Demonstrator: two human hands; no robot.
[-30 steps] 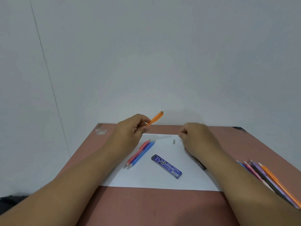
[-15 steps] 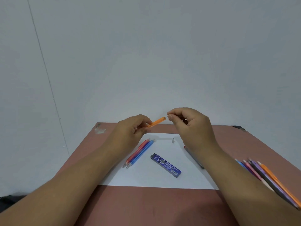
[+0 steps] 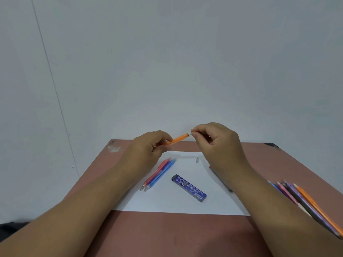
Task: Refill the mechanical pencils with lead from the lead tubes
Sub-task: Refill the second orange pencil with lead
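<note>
An orange mechanical pencil (image 3: pixel 178 138) is held above the far edge of the table, its back end pointing up and right. My left hand (image 3: pixel 148 147) grips its lower part. My right hand (image 3: pixel 215 140) pinches the small grey end of the pencil between thumb and forefinger. A blue lead tube (image 3: pixel 189 188) lies on the white sheet (image 3: pixel 167 203) below the hands. A small grey cap (image 3: pixel 197 160) lies on the sheet near my right hand. Red and blue pencils (image 3: pixel 159 173) lie side by side left of the tube.
A bundle of several coloured pencils (image 3: pixel 304 203) lies at the table's right edge. A dark pen-like thing (image 3: pixel 221 179) lies partly hidden under my right forearm. The brown table (image 3: pixel 167 236) ends at a pale wall behind.
My right hand rose from the sheet to the pencil's back end and now pinches it. The left hand tilted the orange pencil slightly lower.
</note>
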